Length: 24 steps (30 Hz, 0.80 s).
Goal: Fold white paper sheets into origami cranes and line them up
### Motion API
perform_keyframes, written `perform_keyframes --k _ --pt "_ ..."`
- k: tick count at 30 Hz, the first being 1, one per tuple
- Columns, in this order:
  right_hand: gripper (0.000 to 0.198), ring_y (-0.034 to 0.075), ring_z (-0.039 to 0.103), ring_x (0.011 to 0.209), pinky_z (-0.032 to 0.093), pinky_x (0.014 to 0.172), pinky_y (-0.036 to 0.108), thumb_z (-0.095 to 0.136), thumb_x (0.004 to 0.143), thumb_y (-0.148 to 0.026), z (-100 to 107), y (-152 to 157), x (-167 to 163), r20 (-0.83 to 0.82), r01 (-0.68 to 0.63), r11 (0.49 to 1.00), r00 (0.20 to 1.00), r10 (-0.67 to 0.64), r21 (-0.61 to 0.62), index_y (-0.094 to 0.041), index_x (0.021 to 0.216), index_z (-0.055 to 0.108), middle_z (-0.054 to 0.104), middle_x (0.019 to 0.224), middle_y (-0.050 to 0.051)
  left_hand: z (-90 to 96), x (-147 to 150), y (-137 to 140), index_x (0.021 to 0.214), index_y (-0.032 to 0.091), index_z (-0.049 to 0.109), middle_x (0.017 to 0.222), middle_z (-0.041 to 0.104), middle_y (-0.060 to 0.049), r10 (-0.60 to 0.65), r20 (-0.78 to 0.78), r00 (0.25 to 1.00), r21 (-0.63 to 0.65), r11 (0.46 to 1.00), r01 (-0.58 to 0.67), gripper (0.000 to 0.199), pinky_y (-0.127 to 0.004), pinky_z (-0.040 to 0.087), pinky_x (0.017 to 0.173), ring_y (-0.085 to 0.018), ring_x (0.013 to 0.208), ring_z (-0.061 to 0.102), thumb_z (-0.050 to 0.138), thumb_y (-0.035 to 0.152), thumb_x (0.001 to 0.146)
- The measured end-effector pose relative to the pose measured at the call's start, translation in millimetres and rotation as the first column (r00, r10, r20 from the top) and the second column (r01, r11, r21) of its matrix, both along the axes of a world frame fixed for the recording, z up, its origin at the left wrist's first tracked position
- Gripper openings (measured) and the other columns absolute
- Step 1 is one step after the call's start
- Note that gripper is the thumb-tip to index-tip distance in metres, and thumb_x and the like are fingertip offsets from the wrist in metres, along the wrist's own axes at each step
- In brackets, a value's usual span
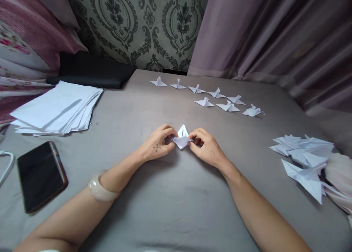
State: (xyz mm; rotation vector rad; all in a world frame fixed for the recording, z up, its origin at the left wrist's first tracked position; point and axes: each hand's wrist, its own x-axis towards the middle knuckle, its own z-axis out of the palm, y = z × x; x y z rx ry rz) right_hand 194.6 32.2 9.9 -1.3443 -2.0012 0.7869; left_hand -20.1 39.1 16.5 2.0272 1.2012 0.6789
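Between my hands, in the middle of the grey cloth surface [170,193], is a small folded white paper [182,141] with a point toward the far side and a flap across its front. My left hand [161,142] pinches its left corner between thumb and fingers. On the other side, my right hand [205,145] pinches the right corner. Fingertips hide both corners. A pale bangle [101,188] sits on my left forearm.
Several folded paper birds [216,93] stand in two rows farther back. More folded paper pieces [305,153] lie heaped at the right. At the left are a stack of white sheets [60,107], a dark phone [41,177], a white cable [9,164] and a folded black cloth [93,69].
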Motion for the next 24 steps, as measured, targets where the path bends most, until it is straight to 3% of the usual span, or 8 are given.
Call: perform_keyframes --k 4,13,18,24 --pt "0.008 0.011 0.056 0.067 0.044 0.066 0.026 0.056 0.079 -0.024 -2.2 -0.5 -3.0 0.028 0.039 0.999 0.999 -0.038 -0.020 -0.021 0.075 0.062 0.061 0.090 0.002 -5.2 -0.9 4.7 0.083 0.016 0.063 0.093 0.057 -0.004 0.047 0.002 0.999 -0.016 0.999 -0.047 0.011 -0.024 0.043 0.065 -0.011 0.071 0.053 0.054 0.023 0.083" --pt "0.005 0.011 0.057 0.072 0.045 0.072 0.025 0.057 0.081 -0.020 -2.0 -4.7 -7.1 0.063 0.049 0.999 0.997 -0.047 -0.024 -0.021 0.078 0.060 0.060 0.094 0.001 -10.2 -0.9 12.2 0.080 0.016 0.064 0.093 0.058 -0.004 0.027 -0.043 0.999 0.016 1.000 -0.027 0.009 -0.024 0.045 0.066 -0.011 0.070 0.056 0.055 0.020 0.083" --pt "0.010 0.011 0.058 0.075 0.045 0.070 0.024 0.054 0.084 -0.018 0.5 -7.3 -6.9 0.147 -0.002 1.000 0.989 0.000 0.013 -0.022 0.084 0.062 0.061 0.100 0.002 -7.2 -7.5 15.7 0.089 0.016 0.063 0.097 0.058 -0.005 -0.128 -0.175 0.976 0.150 0.976 0.155 0.017 -0.022 0.043 0.064 -0.010 0.071 0.055 0.047 0.021 0.090" --pt "0.017 0.014 0.060 0.085 0.044 0.070 0.025 0.050 0.088 -0.016 7.3 -12.8 -6.2 0.315 -0.085 0.991 0.948 0.048 0.103 -0.022 0.094 0.064 0.062 0.104 0.002 -1.9 -13.0 17.5 0.096 0.016 0.064 0.098 0.062 -0.008 -0.241 -0.384 0.891 0.312 0.875 0.371 0.033 -0.025 0.043 0.074 -0.015 0.087 0.058 0.032 0.025 0.098"
